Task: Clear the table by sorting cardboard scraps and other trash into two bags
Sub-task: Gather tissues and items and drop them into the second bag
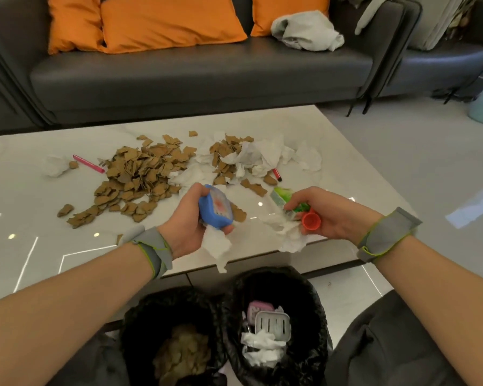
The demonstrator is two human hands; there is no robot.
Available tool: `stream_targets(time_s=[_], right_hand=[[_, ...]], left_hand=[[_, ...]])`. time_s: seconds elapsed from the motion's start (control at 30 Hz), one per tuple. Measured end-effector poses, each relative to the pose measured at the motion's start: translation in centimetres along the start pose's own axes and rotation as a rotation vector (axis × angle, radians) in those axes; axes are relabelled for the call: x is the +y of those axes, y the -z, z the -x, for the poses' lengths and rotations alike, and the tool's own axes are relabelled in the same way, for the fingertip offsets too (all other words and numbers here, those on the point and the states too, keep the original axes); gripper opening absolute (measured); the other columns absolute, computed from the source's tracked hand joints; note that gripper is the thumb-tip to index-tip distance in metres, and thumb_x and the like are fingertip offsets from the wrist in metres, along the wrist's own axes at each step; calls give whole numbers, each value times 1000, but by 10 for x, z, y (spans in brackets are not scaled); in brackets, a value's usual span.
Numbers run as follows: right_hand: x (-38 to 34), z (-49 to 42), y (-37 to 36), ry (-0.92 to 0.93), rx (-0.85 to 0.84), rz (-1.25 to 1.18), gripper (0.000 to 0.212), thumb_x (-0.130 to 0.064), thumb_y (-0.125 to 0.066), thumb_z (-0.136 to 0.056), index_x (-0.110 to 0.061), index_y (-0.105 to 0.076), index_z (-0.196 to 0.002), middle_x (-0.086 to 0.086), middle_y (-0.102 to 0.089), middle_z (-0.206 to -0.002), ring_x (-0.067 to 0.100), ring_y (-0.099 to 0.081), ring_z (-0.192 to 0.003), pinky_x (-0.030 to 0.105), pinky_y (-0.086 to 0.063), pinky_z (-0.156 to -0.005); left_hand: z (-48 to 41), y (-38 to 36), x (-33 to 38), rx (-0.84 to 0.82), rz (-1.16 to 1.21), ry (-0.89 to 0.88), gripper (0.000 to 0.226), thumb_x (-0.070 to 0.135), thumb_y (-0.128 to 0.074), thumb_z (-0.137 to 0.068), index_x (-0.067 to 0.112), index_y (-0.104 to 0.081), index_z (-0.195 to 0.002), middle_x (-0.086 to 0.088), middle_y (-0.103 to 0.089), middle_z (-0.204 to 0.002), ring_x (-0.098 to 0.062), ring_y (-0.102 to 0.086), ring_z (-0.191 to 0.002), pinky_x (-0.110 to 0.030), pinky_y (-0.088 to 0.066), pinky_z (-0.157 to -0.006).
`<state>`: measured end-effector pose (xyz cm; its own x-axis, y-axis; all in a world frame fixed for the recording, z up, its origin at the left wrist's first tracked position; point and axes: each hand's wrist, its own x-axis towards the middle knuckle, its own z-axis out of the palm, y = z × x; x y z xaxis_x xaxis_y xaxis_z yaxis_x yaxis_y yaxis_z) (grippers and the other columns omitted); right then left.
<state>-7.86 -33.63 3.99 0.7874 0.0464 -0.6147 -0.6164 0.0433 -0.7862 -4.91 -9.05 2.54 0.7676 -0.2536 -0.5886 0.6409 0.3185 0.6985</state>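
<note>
1. We note the left hand curled round a blue plastic case. A white tissue is bunched under the same fingers and hangs below the palm. The print on the case's pale face is too blurred to read.
2. The right hand grips a green packet, an orange cap and a second crumpled tissue together. The packet is smeared, and we cannot tell what it is.
3. Both hands are raised over the near edge of the table, apart from each other. Each wrist wears a grey band.
4. The cardboard scraps lie in a wide heap at left-centre of the table. A smaller cluster is mixed into the tissue heap to its right, where some scraps are partly buried.
5. A pink pen lies left of the scraps, near a lone tissue wad. A red marker shows only its end from under the tissue heap.
6. Two black bags stand side by side on the floor below the table's near edge. The left bag holds brown scraps, dim in shadow. The right bag holds a white slotted tray, a pink item half hidden behind it, and tissues.
7. Behind the table stands a dark sofa; its orange cushions are cut off by the top edge
</note>
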Motion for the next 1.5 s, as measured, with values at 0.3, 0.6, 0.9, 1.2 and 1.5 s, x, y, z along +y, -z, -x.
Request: stream_targets(time_s=[0.3, 0.6, 0.9, 1.2, 1.5], right_hand=[[1, -4, -11, -25, 2, 54, 32, -8, -66, -75, -2, -60, -106, 12, -60, -92, 16, -56, -59, 24, -43, -42], [0, -5, -16, -13, 20, 70, 35, -9, -68, -74, -3, -62, -108, 14, -58, -96, 17, -53, -63, 26, -40, -47], [-5, 9, -17, -84, -133, 121, 15, -11, -61, -85, -4, -59, -98, 4, -64, -66, 14, -57, -48, 23, -44, -44], [5, 15, -18, -210, -238, 324, 19, -17, -58, -87, -6, -62, -102, 3, -67, -70, 12, -58, -50, 23, -44, -48], [40, 2, -30, -357, -265, 549, 15, -20, -66, -84, -12, -57, -91, 3, -56, -64, 15, -53, -50, 24, -45, -50]], left_hand=[[-15, 12, 32, 146, -331, -294, 64, 41, -53, -87, 9, -42, -142, -10, -57, -104, -26, -59, -78, -34, -57, -56], [-22, 25, 55, 213, -350, -364, 33, 29, -38, -103, 12, -44, -131, -6, -56, -98, -27, -60, -78, -38, -56, -63], [12, -3, 26, 17, -160, -16, 35, 37, -45, -95, 9, -59, -112, -20, -65, -102, -36, -63, -81, -35, -57, -53], [21, -3, -36, -50, -234, 297, 41, 36, -48, -92, 3, -63, -112, -23, -70, -101, -34, -68, -78, -42, -60, -58], [26, 6, -74, -168, -440, 456, 39, 34, -41, -101, 4, -60, -116, -19, -70, -103, -32, -69, -84, -47, -60, -71]])
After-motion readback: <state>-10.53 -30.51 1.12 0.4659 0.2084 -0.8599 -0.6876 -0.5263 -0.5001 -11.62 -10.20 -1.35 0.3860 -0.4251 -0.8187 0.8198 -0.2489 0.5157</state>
